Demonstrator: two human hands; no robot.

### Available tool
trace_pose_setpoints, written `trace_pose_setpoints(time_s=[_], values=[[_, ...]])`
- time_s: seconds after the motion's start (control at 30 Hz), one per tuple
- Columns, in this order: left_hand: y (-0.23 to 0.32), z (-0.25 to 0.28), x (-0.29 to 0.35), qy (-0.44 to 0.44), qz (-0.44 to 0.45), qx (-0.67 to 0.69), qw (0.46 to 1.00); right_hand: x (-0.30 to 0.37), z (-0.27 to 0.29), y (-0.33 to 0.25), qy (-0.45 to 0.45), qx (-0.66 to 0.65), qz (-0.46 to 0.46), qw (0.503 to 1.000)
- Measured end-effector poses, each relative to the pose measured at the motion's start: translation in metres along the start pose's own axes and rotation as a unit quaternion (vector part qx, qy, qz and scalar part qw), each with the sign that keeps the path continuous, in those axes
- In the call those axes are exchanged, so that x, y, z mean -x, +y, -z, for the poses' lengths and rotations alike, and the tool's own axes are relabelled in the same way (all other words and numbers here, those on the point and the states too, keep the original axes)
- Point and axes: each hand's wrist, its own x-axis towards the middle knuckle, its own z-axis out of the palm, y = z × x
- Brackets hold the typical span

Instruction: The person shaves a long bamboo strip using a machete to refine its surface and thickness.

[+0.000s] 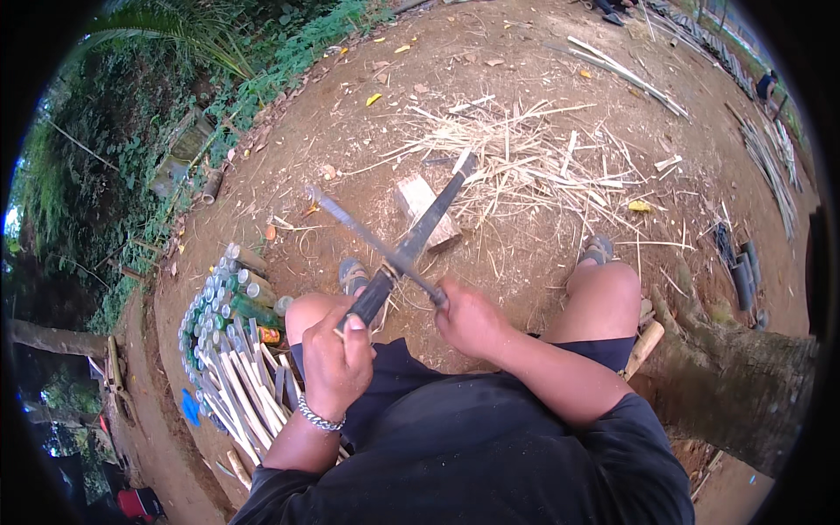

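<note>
My left hand [339, 366] was closed around the dark handle of a long knife [430, 217], its blade angled up and away to the right, over a wooden block [415, 196] on the dirt ground [350, 140]. My right hand [472, 322] was closed on the near end of a narrow grey metal bar [357, 229], file-like in shape, which pointed forward and left. Bar and knife crossed in front of my knees, the bar appearing uppermost; I could not tell whether they touched. A chain bracelet [320, 419] was noted on my left wrist. Beyond the block lay a loose heap of pale shavings [529, 166]. To my left I recorded a stack of glass bottles [213, 308] and, just beside it, a bundle of split strips [238, 398]. A thick tree trunk [735, 398] lay to my right.
</note>
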Motion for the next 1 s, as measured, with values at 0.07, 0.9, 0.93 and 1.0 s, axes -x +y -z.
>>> trace_pose_setpoints(time_s=[0.07,0.9,0.93,1.0], values=[[-0.004,0.005,0.002,-0.003,0.012,-0.015,1.000,0.001,0.001,-0.008,0.007,-0.006,0.038,0.999],[-0.020,-0.018,0.008,0.037,0.161,0.279,0.946,0.006,-0.010,0.006,-0.020,0.020,0.016,0.999],[-0.019,-0.016,0.006,0.033,0.159,0.278,0.947,-0.003,-0.006,0.010,-0.016,0.023,-0.040,0.999],[-0.018,-0.012,0.007,0.025,0.155,0.278,0.948,0.001,0.001,0.012,0.014,0.007,0.023,1.000]])
